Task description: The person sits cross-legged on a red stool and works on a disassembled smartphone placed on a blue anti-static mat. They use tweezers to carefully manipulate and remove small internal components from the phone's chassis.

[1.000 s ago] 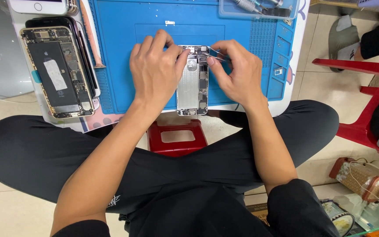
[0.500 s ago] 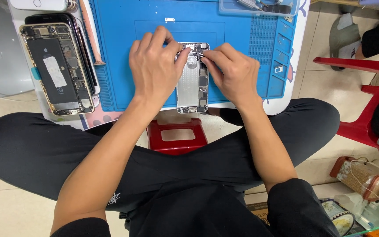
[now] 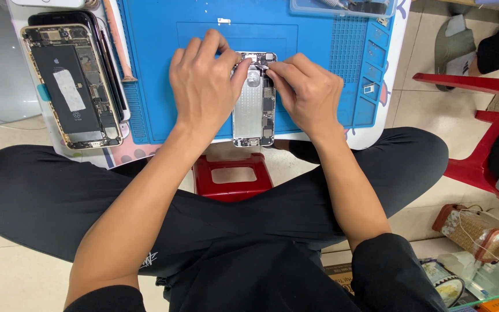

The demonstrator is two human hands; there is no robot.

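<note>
An opened silver phone body (image 3: 253, 110) lies on a blue work mat (image 3: 319, 34), its inner boards showing. My left hand (image 3: 206, 86) rests on the phone's left side, thumb against its upper edge. My right hand (image 3: 307, 92) pinches a thin metal tool, tip pressed at the phone's upper part. The tool is mostly hidden by my fingers.
A second opened phone (image 3: 70, 86) with a black battery lies at the left on a white table, beside a dark screen panel and an orange pry stick (image 3: 118, 40). A red stool (image 3: 232, 176) stands under the table's edge, a red chair (image 3: 486, 127) at the right.
My right hand has shifted slightly left and its fingers have closed in over the phone's top. The left hand stays on the phone.
</note>
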